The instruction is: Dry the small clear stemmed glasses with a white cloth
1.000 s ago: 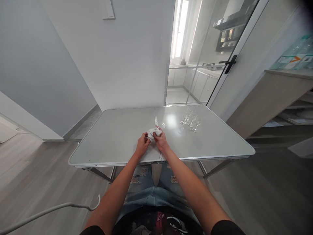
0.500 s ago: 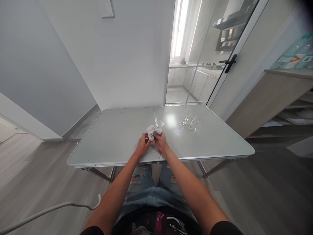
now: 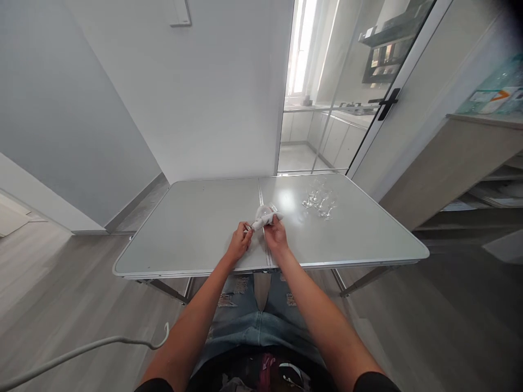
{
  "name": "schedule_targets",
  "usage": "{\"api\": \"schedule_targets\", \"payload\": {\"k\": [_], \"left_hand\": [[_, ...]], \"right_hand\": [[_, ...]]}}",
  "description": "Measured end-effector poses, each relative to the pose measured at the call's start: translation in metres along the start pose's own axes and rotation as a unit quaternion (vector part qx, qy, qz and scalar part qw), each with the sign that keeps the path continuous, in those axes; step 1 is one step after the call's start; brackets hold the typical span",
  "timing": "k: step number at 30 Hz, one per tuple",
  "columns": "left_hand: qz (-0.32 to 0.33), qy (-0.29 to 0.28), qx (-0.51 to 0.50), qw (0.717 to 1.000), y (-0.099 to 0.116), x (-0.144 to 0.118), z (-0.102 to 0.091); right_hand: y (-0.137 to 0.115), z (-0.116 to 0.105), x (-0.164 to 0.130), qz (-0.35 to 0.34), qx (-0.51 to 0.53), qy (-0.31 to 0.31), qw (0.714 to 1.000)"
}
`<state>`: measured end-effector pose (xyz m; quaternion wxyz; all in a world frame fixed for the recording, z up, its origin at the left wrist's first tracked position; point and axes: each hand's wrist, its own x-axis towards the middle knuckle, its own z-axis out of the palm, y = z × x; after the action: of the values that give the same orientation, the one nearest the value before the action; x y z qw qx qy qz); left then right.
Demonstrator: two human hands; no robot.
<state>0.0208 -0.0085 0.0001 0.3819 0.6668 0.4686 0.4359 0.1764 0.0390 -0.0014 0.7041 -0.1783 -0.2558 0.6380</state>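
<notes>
Over the middle of the table (image 3: 192, 234), my left hand (image 3: 239, 242) is closed, its fingers pinching one end of a clear stemmed glass (image 3: 263, 210). The glass is tilted, its bowl pointing away and to the right. My right hand (image 3: 277, 236) grips a white cloth (image 3: 265, 220) that lies along the near side of the glass and partly hides it. How much of the glass the right fingers touch is hidden by the cloth. Farther right stands a cluster of several clear stemmed glasses (image 3: 320, 204).
A metal-edged seam (image 3: 261, 190) runs across the table. Behind it are a white wall (image 3: 216, 109) and a glass door with a black handle (image 3: 386, 103). Shelving (image 3: 461, 158) with plastic bottles (image 3: 496, 98) stands at right. A grey curved hook (image 3: 122, 341) juts in at lower left.
My right hand and the cloth have shifted slightly right and opened away from my left hand. The cloth is now stretched out rather than bunched, and more of the glass bowl shows.
</notes>
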Motion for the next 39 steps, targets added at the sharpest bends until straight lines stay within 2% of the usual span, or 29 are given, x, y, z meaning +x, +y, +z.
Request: {"api": "schedule_targets", "payload": {"k": [3, 7, 9, 13, 15, 18, 21, 24, 26, 30, 32, 35, 39], "left_hand": [[0.021, -0.013, 0.07, 0.997, 0.003, -0.002, 0.0], [0.034, -0.008, 0.144, 0.989, 0.004, -0.003, 0.004], [0.03, 0.011, 0.168, 0.985, 0.003, -0.003, 0.008], [0.034, 0.029, 0.184, 0.982, 0.0, -0.002, 0.011], [0.033, 0.017, 0.144, 0.989, -0.001, -0.002, 0.009], [0.002, -0.022, 0.009, 1.0, -0.003, 0.0, 0.004], [-0.055, -0.091, -0.138, 0.985, -0.004, 0.002, 0.0], [-0.093, -0.131, -0.21, 0.964, -0.003, 0.004, 0.0], [-0.094, -0.108, -0.205, 0.968, -0.003, 0.004, 0.001], [-0.05, -0.005, -0.126, 0.991, -0.003, 0.004, 0.003], [-0.026, 0.032, -0.094, 0.995, -0.004, 0.004, 0.003], [-0.011, 0.06, -0.083, 0.995, -0.007, 0.004, 0.002], [-0.048, 0.053, -0.133, 0.989, -0.01, 0.004, 0.001]], "right_hand": [[-0.012, 0.001, 0.004, 0.0, 0.008, -0.006, 1.0], [-0.031, 0.007, 0.011, 0.037, -0.063, -0.025, 0.997], [-0.035, 0.012, 0.014, 0.04, -0.098, 0.013, 0.994], [-0.033, 0.023, 0.018, 0.005, -0.13, 0.131, 0.983], [-0.03, 0.027, 0.017, -0.015, -0.132, 0.138, 0.981], [-0.024, 0.026, 0.013, -0.019, -0.098, 0.079, 0.992], [-0.014, 0.021, 0.009, 0.03, -0.058, -0.006, 0.998], [0.0, 0.02, 0.005, 0.098, -0.052, -0.058, 0.992], [0.01, 0.022, 0.004, 0.105, -0.061, -0.043, 0.992], [0.028, 0.026, 0.002, 0.064, -0.096, 0.024, 0.993], [0.031, 0.026, 0.0, 0.051, -0.119, 0.036, 0.991], [0.025, 0.025, -0.001, 0.053, -0.143, 0.013, 0.988], [0.008, 0.022, 0.001, 0.113, -0.108, -0.06, 0.986]]}}
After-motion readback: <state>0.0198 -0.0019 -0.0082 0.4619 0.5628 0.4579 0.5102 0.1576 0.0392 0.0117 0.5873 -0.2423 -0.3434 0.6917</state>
